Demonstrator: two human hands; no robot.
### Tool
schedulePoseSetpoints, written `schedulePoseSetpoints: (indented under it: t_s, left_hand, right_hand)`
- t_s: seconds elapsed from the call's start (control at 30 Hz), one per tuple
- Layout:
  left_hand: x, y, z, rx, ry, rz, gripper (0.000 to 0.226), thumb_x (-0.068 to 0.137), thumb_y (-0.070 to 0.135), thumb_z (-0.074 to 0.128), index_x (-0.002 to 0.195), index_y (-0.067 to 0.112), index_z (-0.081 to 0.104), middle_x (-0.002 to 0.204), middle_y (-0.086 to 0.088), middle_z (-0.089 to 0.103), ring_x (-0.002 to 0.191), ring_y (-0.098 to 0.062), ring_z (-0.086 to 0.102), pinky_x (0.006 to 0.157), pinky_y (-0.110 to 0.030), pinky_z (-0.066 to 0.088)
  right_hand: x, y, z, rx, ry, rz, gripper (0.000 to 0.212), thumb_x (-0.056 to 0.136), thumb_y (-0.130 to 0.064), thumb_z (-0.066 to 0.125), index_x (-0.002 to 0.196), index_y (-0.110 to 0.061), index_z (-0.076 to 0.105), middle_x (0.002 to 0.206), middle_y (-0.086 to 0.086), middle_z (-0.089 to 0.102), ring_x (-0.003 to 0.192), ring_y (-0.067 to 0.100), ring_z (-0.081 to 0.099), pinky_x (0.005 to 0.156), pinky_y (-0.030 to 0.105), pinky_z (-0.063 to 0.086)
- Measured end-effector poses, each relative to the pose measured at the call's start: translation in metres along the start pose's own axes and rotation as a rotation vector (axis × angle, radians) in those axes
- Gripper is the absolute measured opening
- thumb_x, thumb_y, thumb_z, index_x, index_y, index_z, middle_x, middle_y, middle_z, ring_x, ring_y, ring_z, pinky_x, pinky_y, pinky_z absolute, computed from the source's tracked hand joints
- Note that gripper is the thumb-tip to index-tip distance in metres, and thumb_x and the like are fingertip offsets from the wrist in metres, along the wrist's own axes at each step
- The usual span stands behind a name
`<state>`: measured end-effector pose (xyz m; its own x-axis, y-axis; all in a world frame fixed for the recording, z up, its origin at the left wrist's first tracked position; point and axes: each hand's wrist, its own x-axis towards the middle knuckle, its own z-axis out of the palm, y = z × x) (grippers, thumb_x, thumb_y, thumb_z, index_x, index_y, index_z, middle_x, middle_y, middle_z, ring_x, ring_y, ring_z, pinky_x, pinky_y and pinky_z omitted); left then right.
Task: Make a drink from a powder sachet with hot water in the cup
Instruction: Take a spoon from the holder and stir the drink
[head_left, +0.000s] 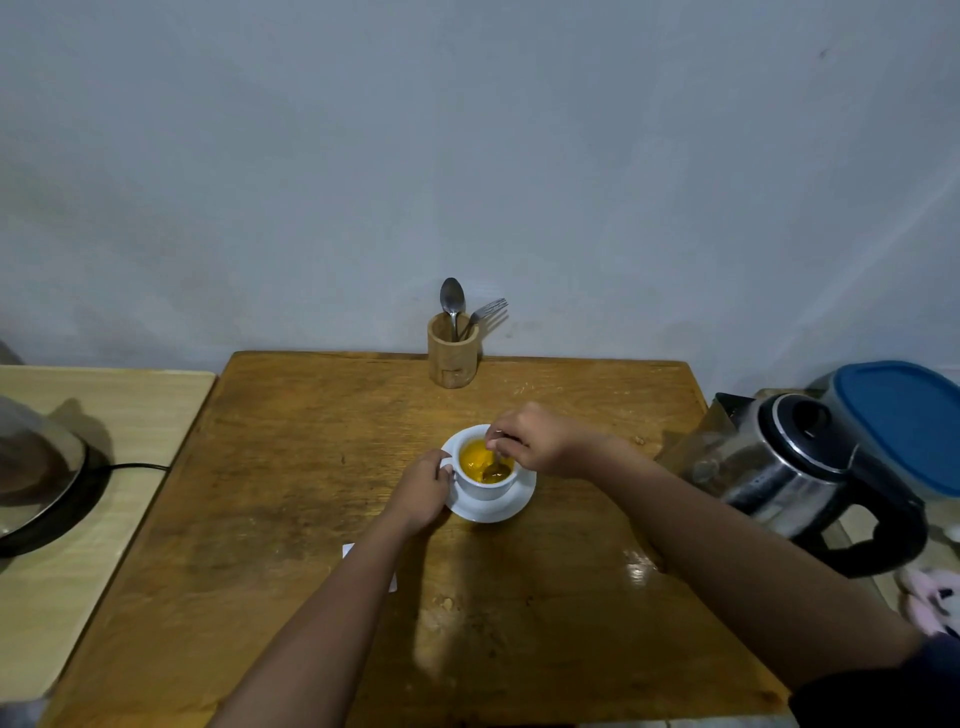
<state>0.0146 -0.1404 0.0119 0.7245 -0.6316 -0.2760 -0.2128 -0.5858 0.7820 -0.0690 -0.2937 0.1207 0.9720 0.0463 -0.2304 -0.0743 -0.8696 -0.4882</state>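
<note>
Spoon (496, 466) is pinched by right hand (540, 441) above cup (485, 480) on saucer (514, 506) mid-table, handle slanting up-left to fingertips, bowl sunk in yellow drink; left hand (423, 488) is closed on cup's handle side.

Under your left forearm a white paper piece (349, 550) shows only at its corners; you cannot tell what it is. Your right hand (537, 440) hides the handle of the small metal spoon (496, 472). Far right of it, the blue-lidded container (904, 421) is cut off by the edge.
</note>
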Motion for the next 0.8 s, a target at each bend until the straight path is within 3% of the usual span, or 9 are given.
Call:
schedulePoseSetpoints:
  t_s: [0.2,0.43,0.53,0.67,0.8]
  left_hand:
    - [0.001,0.002,-0.001,-0.007,-0.017,-0.002,0.028,0.096,0.015,0.039,0.117,0.006,0.055,0.108,-0.008,0.055,0.095,-0.019,0.049,0.079,-0.028,0.037]
    - [0.002,0.001,-0.002,-0.040,-0.035,-0.005,0.025,0.095,0.015,0.039,0.112,0.007,0.057,0.101,-0.006,0.054,0.091,-0.020,0.050,0.076,-0.029,0.037]
    - [0.002,0.000,-0.002,-0.045,-0.039,-0.005,0.025,0.095,0.015,0.039,0.111,0.007,0.057,0.102,-0.008,0.057,0.091,-0.021,0.051,0.076,-0.029,0.038]
    - [0.003,0.000,-0.002,-0.053,-0.039,-0.024,0.025,0.095,0.016,0.039,0.111,0.008,0.057,0.102,-0.007,0.057,0.092,-0.021,0.052,0.077,-0.030,0.039]
    - [0.002,0.001,-0.001,-0.050,-0.030,-0.033,0.026,0.096,0.017,0.039,0.112,0.009,0.056,0.104,-0.008,0.057,0.093,-0.020,0.052,0.078,-0.030,0.039]
  right_hand:
    - [0.004,0.006,0.007,-0.105,0.052,-0.014,0.030,0.096,-0.018,0.042,0.113,-0.003,0.062,0.112,0.015,0.065,0.101,0.026,0.058,0.087,0.039,0.048]
    - [0.004,0.006,0.021,0.021,0.205,-0.035,0.027,0.093,-0.015,0.047,0.108,-0.002,0.066,0.106,0.016,0.069,0.096,0.023,0.060,0.078,0.025,0.041]
    - [0.002,0.002,0.015,0.072,0.166,-0.045,0.025,0.093,-0.014,0.049,0.105,-0.001,0.067,0.103,0.015,0.070,0.090,0.019,0.060,0.075,0.025,0.043]
    - [-0.001,0.001,0.002,0.065,0.061,-0.024,0.024,0.093,-0.015,0.048,0.103,-0.002,0.066,0.094,0.015,0.070,0.083,0.022,0.062,0.074,0.035,0.050]
    - [-0.001,0.004,-0.003,-0.055,0.019,-0.006,0.028,0.095,-0.018,0.045,0.109,-0.003,0.063,0.107,0.016,0.067,0.093,0.025,0.060,0.083,0.043,0.050]
